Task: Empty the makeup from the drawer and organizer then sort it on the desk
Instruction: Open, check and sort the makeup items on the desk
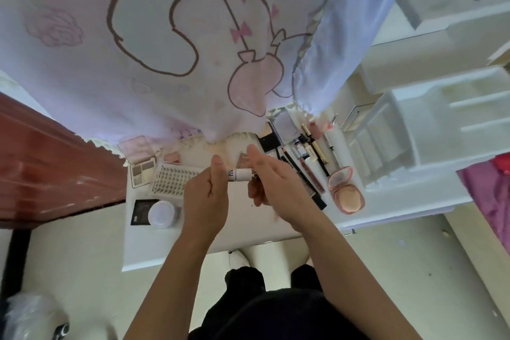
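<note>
At mid-frame, over the white counter (248,234), the left hand (205,196) and right hand (278,188) hold a white cosmetic tube (242,174). Each hand's fingers curl round one end.

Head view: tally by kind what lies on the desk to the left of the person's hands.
Eyeshadow palette: 1
False-lash tray: 1
White round jar: 1
Black packet: 1
Small pink case: 1
Total: 5
Not counted: white tube, held by left hand and right hand.
</note>
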### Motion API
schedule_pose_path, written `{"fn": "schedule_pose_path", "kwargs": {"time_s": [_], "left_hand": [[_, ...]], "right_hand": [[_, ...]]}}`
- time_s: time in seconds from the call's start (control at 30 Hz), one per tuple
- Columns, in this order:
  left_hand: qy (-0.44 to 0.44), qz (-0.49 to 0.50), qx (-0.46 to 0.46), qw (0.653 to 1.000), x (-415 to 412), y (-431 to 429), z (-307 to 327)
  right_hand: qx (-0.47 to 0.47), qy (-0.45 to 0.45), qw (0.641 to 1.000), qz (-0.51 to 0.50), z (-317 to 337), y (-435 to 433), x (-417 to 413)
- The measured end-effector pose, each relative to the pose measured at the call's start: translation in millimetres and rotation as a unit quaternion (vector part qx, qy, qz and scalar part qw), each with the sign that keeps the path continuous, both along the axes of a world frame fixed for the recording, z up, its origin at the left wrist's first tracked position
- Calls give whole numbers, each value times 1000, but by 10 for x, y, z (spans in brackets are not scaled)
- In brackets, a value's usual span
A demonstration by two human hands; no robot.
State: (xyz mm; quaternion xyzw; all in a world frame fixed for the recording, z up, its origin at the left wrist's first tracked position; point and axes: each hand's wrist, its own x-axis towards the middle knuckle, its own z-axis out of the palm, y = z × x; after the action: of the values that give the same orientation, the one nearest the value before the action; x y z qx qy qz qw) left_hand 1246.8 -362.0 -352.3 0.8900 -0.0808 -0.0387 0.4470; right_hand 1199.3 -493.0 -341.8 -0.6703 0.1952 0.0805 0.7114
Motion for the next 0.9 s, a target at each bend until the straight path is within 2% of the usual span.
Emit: {"fn": "schedule_pose_path", "kwargs": {"time_s": [0.07,0.17,0.33,0.5,0.63,0.83,0.9], "left_hand": [[-8,3,25,1000,-82,-119,108],[-3,31,30,999,-175,-224,219],[-32,49,40,998,-304,-315,372],[-33,61,35,997,-279,-208,379],[-15,50,-3,999,-207,-139,409],[24,12,-47,999,41,41,378],[64,-8,-65,996,189,161,328]], "right_hand": [[22,-13,1000,-17,31,-152,-50],[78,-28,996,10,18,-341,-108],[77,-15,993,92,192,-518,-166],[90,-89,991,46,154,-566,-252],[80,-113,990,27,187,-562,-267],[29,-103,994,-9,183,-369,-192],[4,-80,997,-19,135,-237,-155]]}}
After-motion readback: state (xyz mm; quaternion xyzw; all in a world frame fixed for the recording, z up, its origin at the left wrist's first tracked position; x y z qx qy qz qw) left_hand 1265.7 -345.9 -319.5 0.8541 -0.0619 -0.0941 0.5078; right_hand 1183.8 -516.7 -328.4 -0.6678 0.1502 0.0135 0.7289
